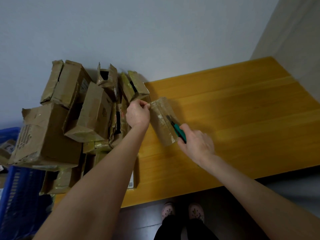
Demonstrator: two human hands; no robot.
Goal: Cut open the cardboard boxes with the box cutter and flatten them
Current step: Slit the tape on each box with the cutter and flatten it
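A small taped cardboard box (161, 122) lies on the yellow wooden table (242, 110), just right of the box pile. My left hand (137, 113) pinches the far left corner of that box. My right hand (197, 144) grips a green-handled box cutter (176, 129), whose dark blade rests along the taped seam on top of the box. A pile of several worn cardboard boxes (72, 115), some with open flaps, fills the left end of the table against the wall.
A blue plastic crate (15, 196) stands at the lower left beside the table. A grey wall (155, 32) runs behind the table. The table's front edge (190, 193) is near my legs and shoes (183, 211) on the dark floor.
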